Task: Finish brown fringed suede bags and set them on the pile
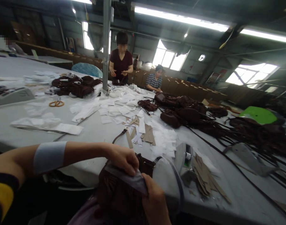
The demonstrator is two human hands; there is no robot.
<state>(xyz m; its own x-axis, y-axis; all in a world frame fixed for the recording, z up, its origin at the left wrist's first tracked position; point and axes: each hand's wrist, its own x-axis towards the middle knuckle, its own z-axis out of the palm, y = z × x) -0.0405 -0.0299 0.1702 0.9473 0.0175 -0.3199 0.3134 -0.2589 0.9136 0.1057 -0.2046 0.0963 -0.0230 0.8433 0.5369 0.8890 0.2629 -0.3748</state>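
My left hand [123, 158] is closed, its fingers pinching a crumpled sheet of white paper [131, 179] on top of a dark brown leather bag [118, 195] at the table's near edge. My right hand [154, 203] comes up from below and grips the same paper at its right end, fingers curled. The bag rests partly in my lap, its lower part hidden. A brown strap with a metal buckle [119, 135] lies on the table just beyond my left hand. A grey band wraps my left forearm.
The long grey table [91, 128] carries white paper sheets [115, 107], cardboard strips [147, 134], orange scissors [56, 103] and piles of brown bags [180, 111]. A steel pillar [106, 47] rises mid-table. Two people work at the far side. A green sheet [258, 115] lies right.
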